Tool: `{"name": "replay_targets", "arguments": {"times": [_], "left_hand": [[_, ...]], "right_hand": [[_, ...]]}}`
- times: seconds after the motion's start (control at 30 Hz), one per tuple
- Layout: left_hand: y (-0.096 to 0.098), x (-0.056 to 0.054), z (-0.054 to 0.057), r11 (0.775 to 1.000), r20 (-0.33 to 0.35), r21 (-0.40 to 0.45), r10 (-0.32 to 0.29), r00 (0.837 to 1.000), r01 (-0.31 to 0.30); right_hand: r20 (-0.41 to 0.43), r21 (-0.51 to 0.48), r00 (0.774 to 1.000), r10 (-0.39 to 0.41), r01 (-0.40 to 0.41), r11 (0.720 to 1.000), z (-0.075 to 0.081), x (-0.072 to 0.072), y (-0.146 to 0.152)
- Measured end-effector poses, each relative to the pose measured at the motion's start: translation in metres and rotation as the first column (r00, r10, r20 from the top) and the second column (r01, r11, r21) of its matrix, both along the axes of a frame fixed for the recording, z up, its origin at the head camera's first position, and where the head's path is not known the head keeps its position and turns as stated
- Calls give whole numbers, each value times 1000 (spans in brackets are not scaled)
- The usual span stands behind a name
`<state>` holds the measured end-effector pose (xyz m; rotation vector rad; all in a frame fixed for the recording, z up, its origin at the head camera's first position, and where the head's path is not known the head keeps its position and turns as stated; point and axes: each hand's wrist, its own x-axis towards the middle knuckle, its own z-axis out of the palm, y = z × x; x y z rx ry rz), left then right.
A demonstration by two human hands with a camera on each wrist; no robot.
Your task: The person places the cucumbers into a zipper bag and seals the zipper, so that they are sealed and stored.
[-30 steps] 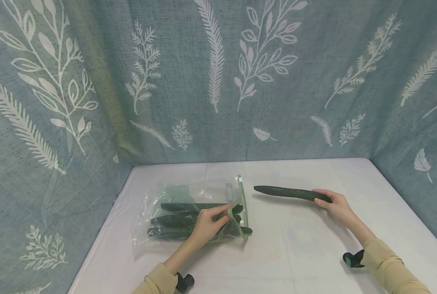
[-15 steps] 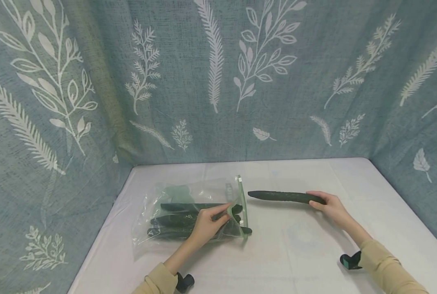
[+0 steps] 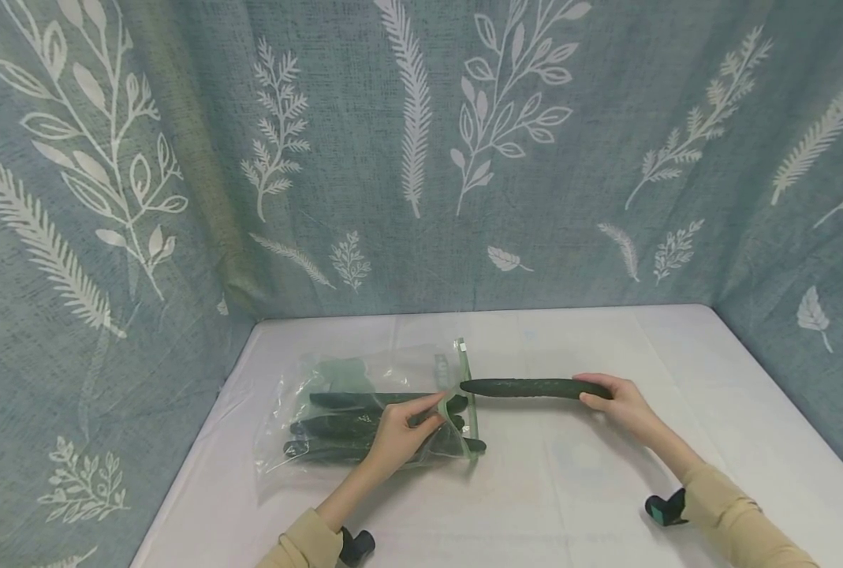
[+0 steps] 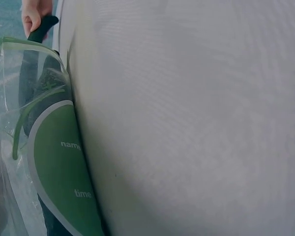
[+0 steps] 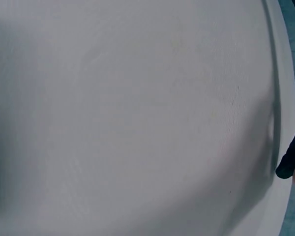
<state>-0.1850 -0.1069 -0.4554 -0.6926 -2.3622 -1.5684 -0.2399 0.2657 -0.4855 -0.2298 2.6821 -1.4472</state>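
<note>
A clear zip bag lies on its side with its green-edged mouth facing right. Several dark green cucumbers are inside, stems toward the mouth. My left hand pinches the bag's rim between thumb and fingers, holding the mouth apart. At the right, my right hand grips one long cucumber by its end, and its far tip reaches the bag's opening. The left wrist view shows the bag's green printed label. Only the end of the held cucumber and a bit of finger appear in the right wrist view.
A white-covered table bears the bag. Blue-green curtains with white leaf prints stand behind it and on both sides. Black wrist-worn devices hang under both sleeves, close to the tabletop.
My right hand has moved left and slightly nearer me, bringing the cucumber's tip from beside the bag up to its mouth. My left hand and the bag stay put.
</note>
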Motion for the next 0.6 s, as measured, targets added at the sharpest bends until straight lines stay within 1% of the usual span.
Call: {"name": "replay_targets", "arguments": {"times": [0.13,0.2,0.37,0.6], "left_hand": [[-2,-8,-15,1000,5,-5,6,1000,-6],[-3,-10,-19,1000,13,-5,-1,1000,1],[-5,-11,-20,1000,33,2,-20,999,20],[-5,-11,-19,1000,55,-14,-17,998,18]], "right_hand": [[-4,-10,1000,10,-10,1000,-1,-1,-9],[-3,-13,1000,12,-12,1000,0,-1,-14],[13,-29,1000,16,-16,999,2,0,-26],[17,-50,999,28,-27,998,2,2,-38]]}}
